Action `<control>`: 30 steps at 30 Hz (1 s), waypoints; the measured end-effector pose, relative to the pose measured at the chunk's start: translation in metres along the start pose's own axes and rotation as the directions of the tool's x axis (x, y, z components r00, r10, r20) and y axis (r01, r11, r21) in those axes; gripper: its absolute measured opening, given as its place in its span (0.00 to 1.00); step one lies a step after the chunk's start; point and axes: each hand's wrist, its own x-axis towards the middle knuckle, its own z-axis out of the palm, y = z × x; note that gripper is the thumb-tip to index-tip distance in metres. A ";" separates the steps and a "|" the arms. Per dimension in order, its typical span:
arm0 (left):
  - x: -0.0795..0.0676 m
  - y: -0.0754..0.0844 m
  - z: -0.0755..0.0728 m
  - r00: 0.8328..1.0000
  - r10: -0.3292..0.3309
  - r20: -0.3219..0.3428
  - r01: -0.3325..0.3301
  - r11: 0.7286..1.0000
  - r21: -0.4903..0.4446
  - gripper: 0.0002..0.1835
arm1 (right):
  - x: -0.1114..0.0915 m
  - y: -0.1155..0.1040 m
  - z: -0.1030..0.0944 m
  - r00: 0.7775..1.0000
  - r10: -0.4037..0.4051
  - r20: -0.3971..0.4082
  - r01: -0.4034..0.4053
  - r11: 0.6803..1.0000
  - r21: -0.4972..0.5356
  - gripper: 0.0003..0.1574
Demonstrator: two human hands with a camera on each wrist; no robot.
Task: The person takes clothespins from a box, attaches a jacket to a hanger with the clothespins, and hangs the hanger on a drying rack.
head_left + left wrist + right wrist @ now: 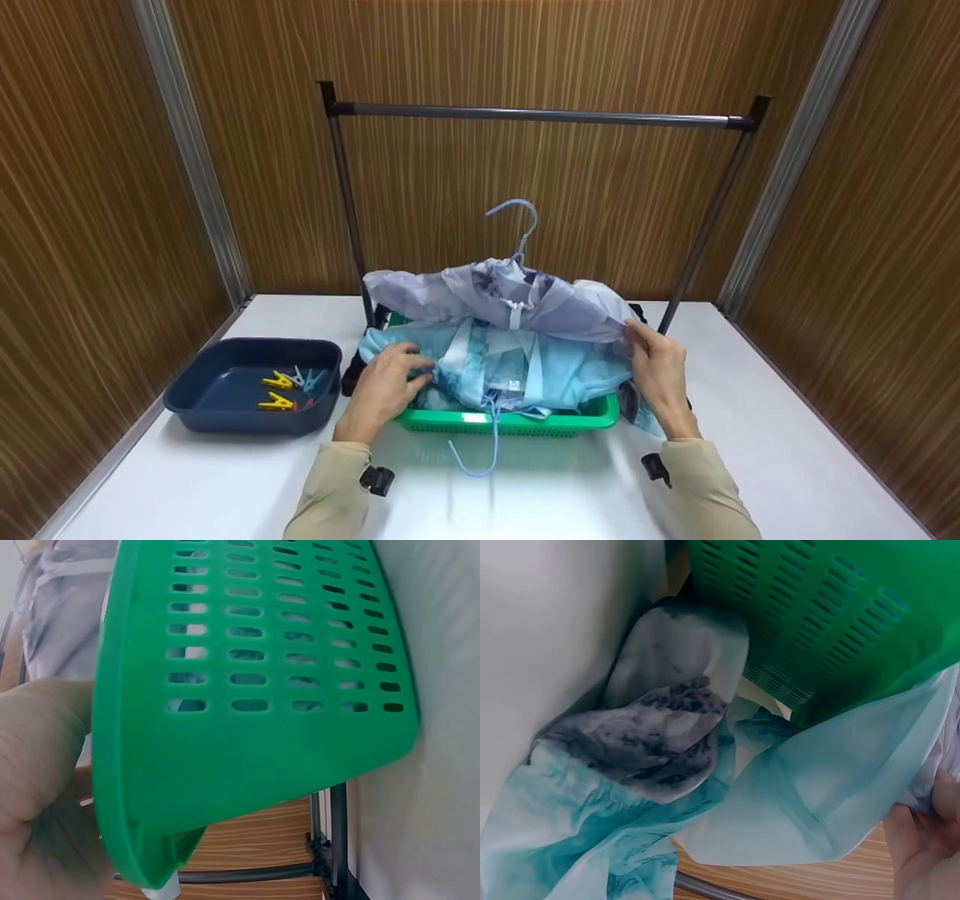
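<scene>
A lavender garment (555, 319) on a hanger (525, 232) with its hook upward lies across the back of a green basket (480, 422). In front of it, a light blue garment (570, 373) fills the basket, and a second hanger hook (491, 450) sticks out over the front rim. My right hand (660, 364) pinches the lavender garment near its right end; thumb and fingers meet on the cloth in the right wrist view. My left hand (386, 386) lies at the blue garment's left side, thumb and fingers apart. The basket wall hides part of it in the left wrist view.
Left of the basket stands a dark blue tub (225, 420) with several clothespins (277, 381). Behind the basket a clothes rack with a grey horizontal bar (540, 115) rises from the white table (780, 450). Cloth (667, 712) spills beside the basket in the right wrist view.
</scene>
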 end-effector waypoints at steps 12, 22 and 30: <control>0.000 0.002 0.005 0.996 0.016 -0.083 -0.011 0.999 0.051 0.07 | 0.012 -0.007 -0.010 0.977 -0.007 -0.214 0.009 1.000 0.010 0.12; 0.003 0.004 0.007 0.998 0.015 -0.068 -0.011 0.998 0.054 0.08 | 0.011 -0.012 -0.018 0.980 0.035 -0.197 -0.032 0.999 0.021 0.13; 0.000 0.005 0.008 0.999 -0.016 -0.050 0.018 0.999 0.037 0.12 | 0.010 -0.011 -0.015 0.983 0.020 -0.183 -0.013 0.999 0.039 0.13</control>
